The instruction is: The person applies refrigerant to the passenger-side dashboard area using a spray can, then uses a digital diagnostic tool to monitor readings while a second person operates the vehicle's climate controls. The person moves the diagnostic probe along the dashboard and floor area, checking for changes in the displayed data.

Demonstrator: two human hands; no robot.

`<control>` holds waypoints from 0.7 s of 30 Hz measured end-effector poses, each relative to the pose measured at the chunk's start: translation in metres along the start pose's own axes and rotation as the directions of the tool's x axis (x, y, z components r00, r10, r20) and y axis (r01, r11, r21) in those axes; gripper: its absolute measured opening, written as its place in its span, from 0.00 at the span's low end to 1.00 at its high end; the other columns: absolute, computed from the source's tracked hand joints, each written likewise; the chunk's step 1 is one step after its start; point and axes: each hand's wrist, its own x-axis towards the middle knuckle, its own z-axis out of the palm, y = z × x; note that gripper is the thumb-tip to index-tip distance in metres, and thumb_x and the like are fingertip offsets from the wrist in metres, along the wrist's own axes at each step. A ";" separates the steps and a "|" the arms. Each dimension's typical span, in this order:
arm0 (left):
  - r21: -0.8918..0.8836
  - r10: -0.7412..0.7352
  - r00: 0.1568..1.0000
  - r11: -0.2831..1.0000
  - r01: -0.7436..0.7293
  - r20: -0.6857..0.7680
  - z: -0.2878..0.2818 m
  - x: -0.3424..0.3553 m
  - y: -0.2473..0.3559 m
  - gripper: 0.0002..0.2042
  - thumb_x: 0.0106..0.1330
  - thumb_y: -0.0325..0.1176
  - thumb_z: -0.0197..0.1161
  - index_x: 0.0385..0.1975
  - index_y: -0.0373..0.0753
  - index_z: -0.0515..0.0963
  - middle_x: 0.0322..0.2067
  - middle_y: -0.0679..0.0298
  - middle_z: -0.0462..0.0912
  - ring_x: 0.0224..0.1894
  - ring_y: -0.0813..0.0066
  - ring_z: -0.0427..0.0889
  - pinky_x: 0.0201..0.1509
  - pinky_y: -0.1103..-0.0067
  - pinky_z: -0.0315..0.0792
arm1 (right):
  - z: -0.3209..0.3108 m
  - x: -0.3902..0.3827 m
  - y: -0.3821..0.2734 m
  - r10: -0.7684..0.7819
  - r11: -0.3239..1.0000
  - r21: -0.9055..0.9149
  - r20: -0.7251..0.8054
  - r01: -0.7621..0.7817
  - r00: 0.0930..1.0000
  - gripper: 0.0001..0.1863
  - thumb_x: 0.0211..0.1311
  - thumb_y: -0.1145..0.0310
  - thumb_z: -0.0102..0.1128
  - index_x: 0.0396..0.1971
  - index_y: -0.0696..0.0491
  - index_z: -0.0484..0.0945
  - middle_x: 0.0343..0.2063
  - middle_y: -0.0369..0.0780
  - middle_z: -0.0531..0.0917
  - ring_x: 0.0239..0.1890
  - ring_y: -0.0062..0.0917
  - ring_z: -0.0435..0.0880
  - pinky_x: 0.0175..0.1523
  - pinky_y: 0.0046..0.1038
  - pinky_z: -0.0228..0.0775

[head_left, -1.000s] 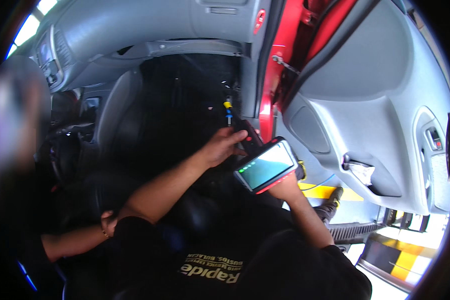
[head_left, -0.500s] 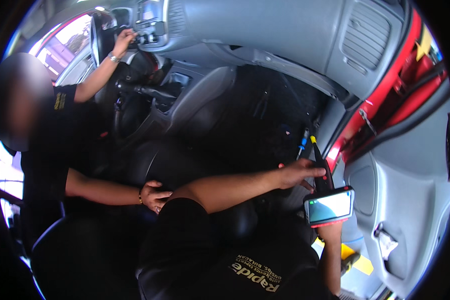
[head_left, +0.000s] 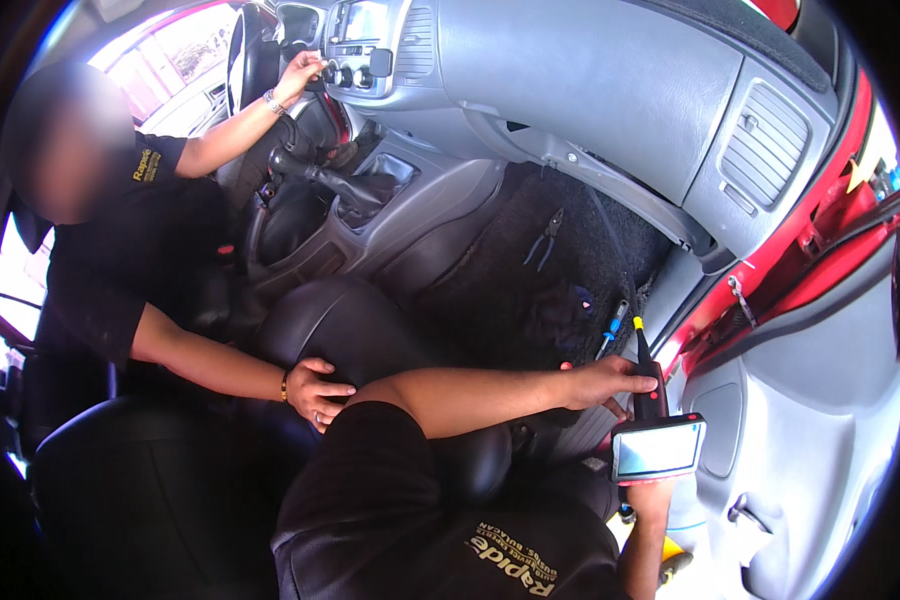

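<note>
A black handheld inspection camera (head_left: 650,400) with a lit screen (head_left: 658,448) is between my two hands at the right of the footwell. My left hand (head_left: 605,385) closes on its body, thumb on top beside the red buttons. From beneath the screen, my right hand (head_left: 650,497) holds it; most of those fingers are hidden. A thin dark cable (head_left: 625,270) leaves the yellow-collared end and runs up under the glove box. Close to the collar, a blue-handled screwdriver (head_left: 613,328) lies on the floor.
Pliers (head_left: 544,242) lie on the black carpet (head_left: 505,270). The grey dashboard (head_left: 580,80) spans the top, and an open door (head_left: 800,400) stands at right. In the left seat, a co-worker's hand (head_left: 300,75) is at the dashboard knobs; the other hand (head_left: 317,393) rests near my left arm.
The view has shifted, so the dashboard and footwell sit lower and further right. The picture is brighter, with the pliers and cable clearer. Both my hands still hold the inspection camera.
</note>
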 end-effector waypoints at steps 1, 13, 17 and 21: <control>0.002 0.001 1.000 1.000 -0.001 -0.003 0.001 -0.001 0.002 0.23 0.72 0.52 0.66 0.56 0.41 0.78 0.49 0.67 0.84 0.54 0.73 0.82 0.49 0.71 0.82 | 0.005 -0.003 0.005 -0.012 1.000 -0.023 -0.006 0.012 1.000 0.12 0.62 0.63 0.64 0.42 0.51 0.86 0.41 0.45 0.87 0.44 0.49 0.85 0.51 0.51 0.74; 0.020 0.028 0.999 0.999 -0.027 -0.043 0.006 -0.003 0.000 0.23 0.72 0.52 0.65 0.56 0.40 0.79 0.48 0.66 0.83 0.51 0.73 0.82 0.43 0.71 0.84 | -0.012 0.010 -0.023 0.016 1.000 0.002 -0.060 -0.016 0.998 0.12 0.59 0.63 0.66 0.41 0.50 0.86 0.39 0.44 0.87 0.43 0.46 0.86 0.51 0.50 0.74; -0.028 0.010 0.997 1.000 -0.013 -0.079 0.002 -0.002 0.000 0.23 0.70 0.50 0.67 0.56 0.39 0.80 0.50 0.64 0.84 0.57 0.73 0.81 0.45 0.70 0.86 | -0.011 0.008 -0.022 0.112 0.993 0.014 0.127 -0.115 0.986 0.14 0.64 0.61 0.62 0.46 0.51 0.85 0.44 0.44 0.88 0.50 0.44 0.85 0.58 0.46 0.73; -0.032 -0.004 0.998 0.999 0.002 -0.065 -0.002 -0.001 -0.002 0.22 0.71 0.48 0.67 0.57 0.40 0.79 0.49 0.66 0.84 0.54 0.74 0.82 0.45 0.69 0.85 | -0.025 0.022 -0.038 0.112 0.986 0.115 0.044 -0.117 0.993 0.14 0.64 0.63 0.63 0.46 0.50 0.85 0.44 0.42 0.87 0.51 0.42 0.84 0.58 0.44 0.72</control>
